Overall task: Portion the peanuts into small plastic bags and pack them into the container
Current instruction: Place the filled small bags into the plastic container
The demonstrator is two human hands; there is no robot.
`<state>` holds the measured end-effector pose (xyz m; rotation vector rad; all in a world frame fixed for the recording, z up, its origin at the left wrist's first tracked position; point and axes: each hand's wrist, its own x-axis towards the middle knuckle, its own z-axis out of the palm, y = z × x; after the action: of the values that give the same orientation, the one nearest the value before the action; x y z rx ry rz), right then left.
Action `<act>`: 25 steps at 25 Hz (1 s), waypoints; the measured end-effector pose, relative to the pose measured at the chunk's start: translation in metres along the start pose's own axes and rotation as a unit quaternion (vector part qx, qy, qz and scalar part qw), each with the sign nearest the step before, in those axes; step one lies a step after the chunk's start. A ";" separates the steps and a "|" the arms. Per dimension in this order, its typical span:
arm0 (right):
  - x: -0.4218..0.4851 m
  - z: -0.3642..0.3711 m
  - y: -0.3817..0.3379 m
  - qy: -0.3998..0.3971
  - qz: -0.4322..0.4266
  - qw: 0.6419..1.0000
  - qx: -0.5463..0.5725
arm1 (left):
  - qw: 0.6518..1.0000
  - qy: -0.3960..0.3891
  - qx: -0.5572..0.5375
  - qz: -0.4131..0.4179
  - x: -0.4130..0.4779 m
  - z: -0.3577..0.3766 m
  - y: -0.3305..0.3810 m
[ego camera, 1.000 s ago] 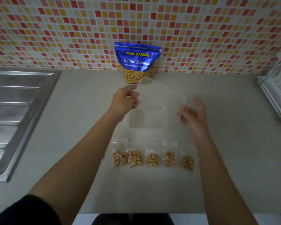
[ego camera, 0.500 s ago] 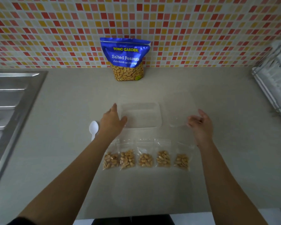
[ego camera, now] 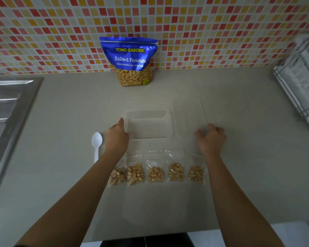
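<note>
A clear plastic container (ego camera: 131, 115) sits open and empty on the counter, its clear lid (ego camera: 189, 111) lying flat just to its right. My left hand (ego camera: 116, 138) rests against the container's left wall, fingers loosely apart. Near the lid's front right corner is my right hand (ego camera: 211, 139), curled, holding nothing that I can see. Several small clear bags of peanuts (ego camera: 156, 172) lie in a row in front of the container; my wrists cover the tops of the outer ones. The blue salted peanuts bag (ego camera: 130, 59) stands against the tiled wall.
A white plastic spoon (ego camera: 96, 144) lies left of my left hand. A steel sink drainboard (ego camera: 5, 113) fills the left edge. A white wire dish rack (ego camera: 300, 86) stands at the right. The counter's front edge runs along the bottom.
The lid, held above the container a second ago, now lies on the counter to its right. Both hands have dropped to the counter beside the container and lid.
</note>
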<state>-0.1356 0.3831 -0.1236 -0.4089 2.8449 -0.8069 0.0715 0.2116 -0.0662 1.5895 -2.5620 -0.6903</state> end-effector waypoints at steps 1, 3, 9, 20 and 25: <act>-0.003 -0.003 0.000 0.005 -0.002 1.000 0.007 | 1.000 0.005 0.005 0.005 0.000 0.001 0.000; -0.016 -0.009 -0.002 0.014 0.012 0.999 0.028 | 1.000 0.016 0.012 0.014 0.001 0.002 -0.002; -0.078 -0.020 0.000 -0.013 0.131 0.991 0.029 | 1.000 0.004 0.016 0.023 -0.002 0.004 -0.003; -0.113 -0.019 0.026 0.001 0.188 0.981 0.054 | 0.998 0.011 0.033 0.043 0.001 0.006 -0.004; -0.111 -0.041 0.003 0.077 0.061 0.964 0.248 | 0.999 0.010 0.014 0.040 0.001 0.003 -0.004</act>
<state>-0.0399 0.4392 -0.0822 -0.1029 2.6251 -1.5252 0.0733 0.2101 -0.0702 1.4845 -2.6155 -0.6299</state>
